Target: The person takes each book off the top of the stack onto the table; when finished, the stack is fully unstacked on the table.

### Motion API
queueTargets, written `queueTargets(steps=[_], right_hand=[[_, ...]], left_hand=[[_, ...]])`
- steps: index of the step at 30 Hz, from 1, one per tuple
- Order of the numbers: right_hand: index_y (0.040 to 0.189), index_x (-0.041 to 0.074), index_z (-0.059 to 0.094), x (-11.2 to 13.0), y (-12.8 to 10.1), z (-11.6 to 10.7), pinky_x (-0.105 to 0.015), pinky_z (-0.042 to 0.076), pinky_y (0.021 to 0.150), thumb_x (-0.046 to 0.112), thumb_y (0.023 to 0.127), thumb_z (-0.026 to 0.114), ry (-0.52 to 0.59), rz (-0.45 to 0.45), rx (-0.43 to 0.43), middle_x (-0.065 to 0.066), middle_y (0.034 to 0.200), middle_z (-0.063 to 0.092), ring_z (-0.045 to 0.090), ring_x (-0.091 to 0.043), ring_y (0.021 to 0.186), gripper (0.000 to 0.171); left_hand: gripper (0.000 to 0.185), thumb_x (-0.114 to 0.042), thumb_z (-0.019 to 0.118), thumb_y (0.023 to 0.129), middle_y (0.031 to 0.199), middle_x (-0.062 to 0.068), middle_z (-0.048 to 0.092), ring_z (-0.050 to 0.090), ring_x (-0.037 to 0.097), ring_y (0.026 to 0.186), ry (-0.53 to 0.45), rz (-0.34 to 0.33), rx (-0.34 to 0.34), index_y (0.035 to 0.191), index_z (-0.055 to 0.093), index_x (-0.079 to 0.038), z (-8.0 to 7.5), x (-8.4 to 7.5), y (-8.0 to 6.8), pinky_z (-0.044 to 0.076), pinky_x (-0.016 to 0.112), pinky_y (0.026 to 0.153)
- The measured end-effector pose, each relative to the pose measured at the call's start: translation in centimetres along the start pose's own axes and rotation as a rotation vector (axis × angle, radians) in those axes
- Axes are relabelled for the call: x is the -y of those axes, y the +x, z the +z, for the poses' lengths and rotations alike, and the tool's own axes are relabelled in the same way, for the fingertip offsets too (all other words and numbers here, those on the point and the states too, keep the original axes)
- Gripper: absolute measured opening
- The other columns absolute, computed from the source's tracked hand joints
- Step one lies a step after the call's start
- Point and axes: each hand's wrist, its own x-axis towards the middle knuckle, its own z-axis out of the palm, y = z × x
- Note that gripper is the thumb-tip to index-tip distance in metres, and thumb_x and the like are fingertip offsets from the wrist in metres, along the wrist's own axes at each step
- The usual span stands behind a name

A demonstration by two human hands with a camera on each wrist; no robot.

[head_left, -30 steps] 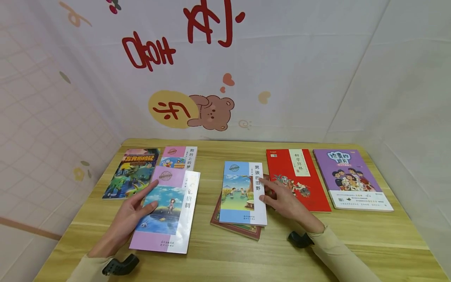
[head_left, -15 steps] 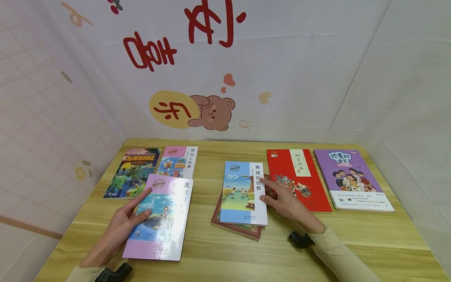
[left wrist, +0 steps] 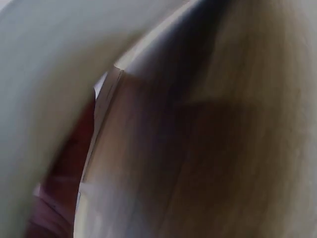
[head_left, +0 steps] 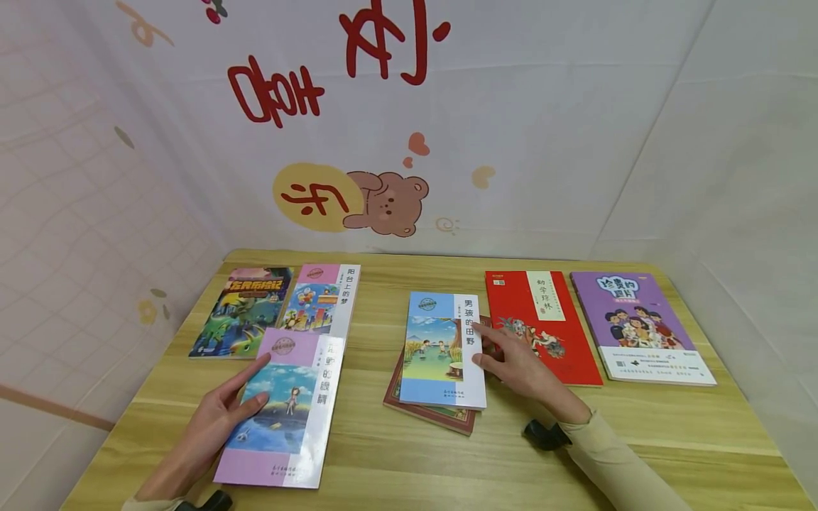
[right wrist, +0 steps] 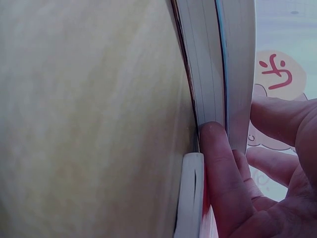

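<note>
My left hand (head_left: 214,419) holds a pink-and-white book (head_left: 281,411) by its left edge, thumb on the cover and the other fingers hidden below. The book overlaps the lower part of another pink-and-white book (head_left: 319,301) in the head view. My right hand (head_left: 520,362) touches the right side of a blue-and-white book (head_left: 434,355), which lies on a brown-red-bordered book (head_left: 441,419). In the right wrist view, one of its fingertips rests at the page edges (right wrist: 205,74) of the stack, and others reach over the top cover. The left wrist view is mostly blurred.
A dinosaur comic book (head_left: 239,316) lies at the back left of the wooden table (head_left: 364,454). Right of the stack are a red book (head_left: 571,341) and a purple book (head_left: 645,326). A printed cloth wall (head_left: 524,142) stands behind.
My left hand has brought its pink book toward me and slightly left, uncovering more of the pink book behind. My right hand and the stack have stayed put.
</note>
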Motion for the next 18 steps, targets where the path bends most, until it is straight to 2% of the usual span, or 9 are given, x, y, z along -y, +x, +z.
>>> queueTargets(steps=[1, 3, 5, 7, 10, 13, 14, 16, 18], right_hand=[[0.152, 0.003, 0.051, -0.02, -0.02, -0.01, -0.027, 0.049, 0.068, 0.020, 0.096, 0.075, -0.001, 0.004, 0.001, -0.008, 0.111, 0.061, 0.053, -0.021, 0.095, 0.063], [0.152, 0.003, 0.051, -0.05, -0.04, 0.00, -0.027, 0.049, 0.068, 0.020, 0.096, 0.075, -0.002, 0.000, 0.002, -0.008, 0.111, 0.061, 0.053, -0.021, 0.095, 0.063], [0.152, 0.003, 0.051, -0.07, -0.07, 0.00, -0.027, 0.049, 0.068, 0.020, 0.096, 0.075, -0.004, -0.008, 0.002, -0.008, 0.110, 0.062, 0.054, -0.021, 0.094, 0.063], [0.152, 0.003, 0.051, -0.11, -0.08, -0.01, -0.027, 0.050, 0.067, 0.019, 0.096, 0.075, -0.008, -0.011, 0.001, -0.007, 0.109, 0.062, 0.054, -0.021, 0.093, 0.063], [0.151, 0.003, 0.051, -0.14, -0.07, -0.01, -0.027, 0.050, 0.067, 0.020, 0.096, 0.075, -0.005, -0.016, -0.001, -0.007, 0.109, 0.062, 0.054, -0.020, 0.092, 0.063], [0.152, 0.003, 0.051, -0.14, -0.05, -0.01, -0.026, 0.049, 0.066, 0.021, 0.097, 0.075, 0.001, -0.012, 0.000, -0.007, 0.108, 0.061, 0.053, -0.020, 0.092, 0.063], [0.152, 0.003, 0.051, -0.13, -0.04, 0.00, -0.026, 0.049, 0.066, 0.022, 0.097, 0.075, 0.003, -0.011, 0.001, -0.007, 0.108, 0.061, 0.053, -0.020, 0.092, 0.063], [0.152, 0.003, 0.051, -0.11, -0.02, 0.01, -0.026, 0.049, 0.065, 0.022, 0.097, 0.075, 0.009, -0.011, 0.003, -0.007, 0.108, 0.061, 0.053, -0.020, 0.092, 0.063], [0.152, 0.003, 0.050, -0.08, -0.02, 0.00, -0.026, 0.049, 0.064, 0.022, 0.097, 0.075, 0.012, -0.010, 0.005, -0.007, 0.108, 0.060, 0.053, -0.020, 0.091, 0.063]], left_hand=[[0.072, -0.026, 0.067, 0.103, 0.174, 0.008, 0.010, -0.008, 0.034, 0.157, 0.008, 0.002, -0.003, 0.165, 0.031, -0.019, -0.01, 0.08, -0.02, 0.022, 0.007, 0.111], [0.072, -0.024, 0.068, 0.102, 0.173, 0.011, 0.013, -0.006, 0.038, 0.157, 0.052, 0.004, -0.014, 0.164, 0.033, -0.017, -0.01, 0.26, 0.01, 0.017, 0.028, 0.124], [0.072, -0.024, 0.070, 0.100, 0.171, 0.015, 0.017, 0.001, 0.044, 0.156, 0.138, 0.007, -0.036, 0.163, 0.036, -0.015, 0.05, 0.41, 0.07, 0.015, 0.053, 0.125], [0.071, -0.021, 0.072, 0.099, 0.169, 0.020, 0.022, 0.009, 0.049, 0.154, 0.228, 0.013, -0.058, 0.161, 0.039, -0.014, 0.18, 0.52, 0.16, 0.016, 0.070, 0.117], [0.070, -0.019, 0.071, 0.099, 0.166, 0.026, 0.027, 0.020, 0.055, 0.150, 0.352, 0.009, -0.076, 0.161, 0.039, -0.014, 0.40, 0.53, 0.25, 0.024, 0.073, 0.113], [0.069, -0.013, 0.070, 0.099, 0.163, 0.029, 0.030, 0.029, 0.056, 0.146, 0.409, 0.013, -0.077, 0.161, 0.039, -0.013, 0.55, 0.46, 0.31, 0.034, 0.070, 0.109], [0.069, -0.012, 0.070, 0.099, 0.162, 0.030, 0.032, 0.036, 0.055, 0.142, 0.428, 0.011, -0.078, 0.161, 0.039, -0.013, 0.57, 0.45, 0.31, 0.040, 0.065, 0.107], [0.069, -0.010, 0.070, 0.099, 0.159, 0.030, 0.037, 0.052, 0.047, 0.126, 0.463, 0.005, -0.083, 0.161, 0.040, -0.013, 0.57, 0.42, 0.29, 0.051, 0.048, 0.096], [0.069, -0.009, 0.071, 0.098, 0.155, 0.030, 0.043, 0.056, 0.035, 0.105, 0.497, -0.001, -0.088, 0.160, 0.041, -0.013, 0.47, 0.46, 0.33, 0.048, 0.034, 0.080]])
